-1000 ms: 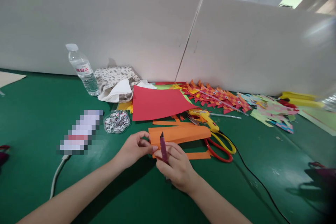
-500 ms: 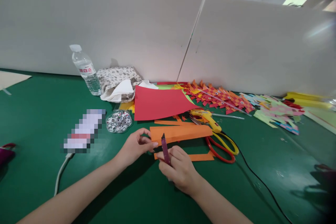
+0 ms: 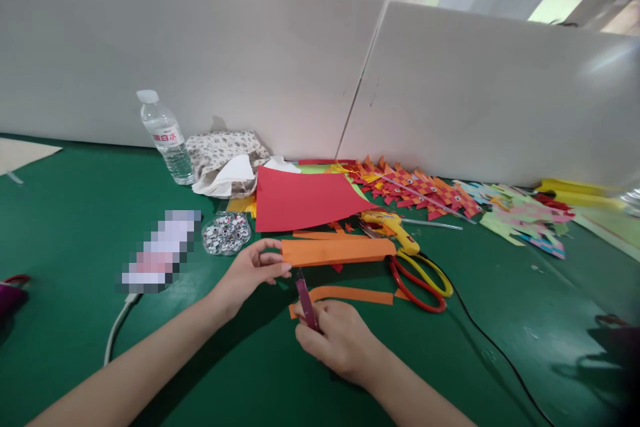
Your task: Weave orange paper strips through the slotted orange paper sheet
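Note:
My left hand [image 3: 249,271] pinches the left end of a folded orange paper [image 3: 338,251] and holds it just above the green table [image 3: 75,227]. My right hand [image 3: 335,337] is closed around a small dark red utility knife [image 3: 305,296] whose tip points up toward the paper's lower edge. A curved orange strip [image 3: 350,294] lies on the table below the folded paper, beside my right hand.
Red-and-yellow scissors [image 3: 420,277] and a yellow glue gun [image 3: 393,225] lie right of the paper. A red sheet [image 3: 305,199], googly eyes [image 3: 226,233], a water bottle [image 3: 167,138], a cloth pouch [image 3: 225,157], and woven paper fish [image 3: 415,190] sit behind. White partitions [image 3: 250,60] back the table.
My left hand lifted the folded orange paper clear of the strip below it. My right hand drew the knife back toward me, and a narrow orange strip now lies apart on the table.

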### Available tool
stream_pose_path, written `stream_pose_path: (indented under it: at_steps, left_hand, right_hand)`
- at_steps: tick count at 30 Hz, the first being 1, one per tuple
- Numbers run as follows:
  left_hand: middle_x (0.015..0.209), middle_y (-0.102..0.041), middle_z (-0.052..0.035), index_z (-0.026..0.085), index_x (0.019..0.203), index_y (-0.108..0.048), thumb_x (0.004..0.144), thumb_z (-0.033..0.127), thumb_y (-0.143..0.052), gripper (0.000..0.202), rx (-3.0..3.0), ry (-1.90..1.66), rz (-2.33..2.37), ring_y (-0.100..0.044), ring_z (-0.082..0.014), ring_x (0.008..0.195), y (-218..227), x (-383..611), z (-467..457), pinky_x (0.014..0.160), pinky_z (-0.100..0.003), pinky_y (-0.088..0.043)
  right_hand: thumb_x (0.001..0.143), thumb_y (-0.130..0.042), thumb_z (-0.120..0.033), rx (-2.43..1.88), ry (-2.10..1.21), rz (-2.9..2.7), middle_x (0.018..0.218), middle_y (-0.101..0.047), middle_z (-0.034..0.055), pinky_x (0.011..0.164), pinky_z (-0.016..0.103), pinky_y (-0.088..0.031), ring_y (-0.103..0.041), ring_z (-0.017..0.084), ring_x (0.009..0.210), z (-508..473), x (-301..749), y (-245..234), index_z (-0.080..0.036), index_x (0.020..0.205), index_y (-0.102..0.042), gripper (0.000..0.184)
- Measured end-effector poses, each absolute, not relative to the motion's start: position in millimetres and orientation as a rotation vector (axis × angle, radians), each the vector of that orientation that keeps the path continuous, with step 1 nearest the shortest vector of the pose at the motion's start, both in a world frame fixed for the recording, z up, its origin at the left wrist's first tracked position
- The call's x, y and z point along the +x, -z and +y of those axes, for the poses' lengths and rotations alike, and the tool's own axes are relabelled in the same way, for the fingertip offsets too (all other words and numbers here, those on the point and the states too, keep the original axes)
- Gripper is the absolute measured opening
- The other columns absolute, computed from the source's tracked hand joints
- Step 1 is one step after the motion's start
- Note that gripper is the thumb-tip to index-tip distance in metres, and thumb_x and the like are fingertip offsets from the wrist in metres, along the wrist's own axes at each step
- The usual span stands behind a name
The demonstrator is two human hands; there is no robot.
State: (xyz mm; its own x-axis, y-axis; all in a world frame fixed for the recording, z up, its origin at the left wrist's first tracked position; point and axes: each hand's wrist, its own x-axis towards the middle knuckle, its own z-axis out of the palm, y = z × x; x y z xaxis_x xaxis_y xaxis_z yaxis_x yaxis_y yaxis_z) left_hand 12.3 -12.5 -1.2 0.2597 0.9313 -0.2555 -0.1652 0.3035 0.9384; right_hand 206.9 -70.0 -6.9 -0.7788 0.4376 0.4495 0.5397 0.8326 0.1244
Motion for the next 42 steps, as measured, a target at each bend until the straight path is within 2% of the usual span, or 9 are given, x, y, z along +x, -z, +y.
stream_pose_path:
  at_steps: [5,8,14,21,27,32,38,39,42]
  left_hand:
    - [0.079,-0.068,0.0006,0.018,0.099,-0.057,0.060,0.025,-0.081,0.046,0.790,-1.141,1.009,-0.065,-0.0105,0.069,0,9,-8,0.053,-0.015,-0.043]
    - [0.085,-0.067,0.0003,0.019,0.097,-0.057,0.062,0.026,-0.081,0.042,0.778,-1.232,0.958,-0.065,-0.0117,0.077,-1,9,-9,0.058,-0.015,-0.046]
    - [0.078,-0.066,0.0003,0.019,0.091,-0.054,0.065,0.028,-0.078,0.037,1.014,-1.116,0.911,-0.065,-0.0152,0.075,-3,16,-22,0.068,-0.024,-0.050]
    - [0.092,-0.069,-0.0033,0.021,0.095,-0.060,0.083,0.022,-0.058,0.012,1.713,-0.839,0.876,-0.064,-0.0163,0.086,-2,21,-36,0.079,-0.028,-0.048]
    - [0.109,-0.065,-0.0075,0.023,0.111,-0.057,0.089,0.024,-0.047,0.024,2.344,-0.627,0.853,-0.058,-0.0228,0.106,-1,18,-35,0.097,-0.039,-0.041]
    - [0.128,-0.057,-0.0085,0.023,0.127,-0.047,0.094,0.032,-0.041,0.035,2.416,-0.532,0.947,-0.049,-0.0237,0.123,3,14,-31,0.111,-0.046,-0.024]
    - [0.138,-0.048,-0.0088,0.023,0.131,-0.047,0.087,0.037,-0.054,0.046,2.247,-0.701,1.083,-0.038,-0.0285,0.132,12,6,-21,0.115,-0.047,-0.012]
    - [0.136,-0.051,-0.0084,0.024,0.126,-0.052,0.086,0.038,-0.055,0.043,2.177,-0.773,1.092,-0.040,-0.0288,0.129,11,6,-20,0.114,-0.046,-0.014]
    - [0.115,-0.064,-0.0080,0.021,0.112,-0.061,0.092,0.043,-0.041,0.035,1.778,-0.917,1.099,-0.056,-0.0261,0.109,6,9,-20,0.099,-0.040,-0.039]
  right_hand:
    - [0.085,-0.045,-0.008,-0.875,0.279,-2.427,0.091,-0.069,0.0079,0.057,0.025,-0.045,-0.063,0.016,0.068,-63,206,12,-0.020,0.085,-0.053,0.014]
    - [0.086,-0.055,-0.017,-1.105,0.022,-2.046,0.111,-0.066,0.0136,0.065,0.029,-0.051,-0.067,0.020,0.083,-58,204,13,-0.022,0.082,-0.044,0.012]
    - [0.090,-0.054,-0.028,-1.041,-0.586,-1.348,0.106,-0.062,0.0129,0.068,0.031,-0.056,-0.068,0.018,0.084,-48,211,10,-0.024,0.085,-0.036,0.019]
    - [0.081,-0.066,-0.022,-1.013,-0.389,-1.139,0.089,-0.051,0.0022,0.066,0.027,-0.053,-0.061,0.015,0.079,-43,220,3,-0.025,0.084,-0.034,0.032]
    - [0.080,-0.067,-0.016,-1.003,0.012,-1.280,0.084,-0.052,0.0043,0.064,0.037,-0.052,-0.061,0.020,0.075,-43,234,-10,-0.026,0.079,-0.033,0.036]
    - [0.075,-0.068,-0.004,-0.965,0.231,-1.483,0.061,-0.049,-0.0028,0.056,0.035,-0.049,-0.059,0.018,0.058,-57,234,-14,-0.026,0.064,-0.030,0.045]
    - [0.078,-0.052,-0.001,-0.765,0.401,-1.950,0.081,-0.067,0.0013,0.074,0.040,-0.049,-0.062,0.020,0.079,-60,233,-11,-0.025,0.069,-0.047,0.027]
    - [0.079,-0.049,-0.001,-0.779,0.398,-2.030,0.082,-0.068,0.0014,0.078,0.041,-0.047,-0.062,0.020,0.080,-58,233,-10,-0.025,0.071,-0.049,0.025]
    - [0.079,-0.042,0.001,-0.887,0.326,-2.168,0.081,-0.068,0.0029,0.081,0.040,-0.044,-0.058,0.019,0.078,-50,234,-8,-0.023,0.072,-0.052,0.026]
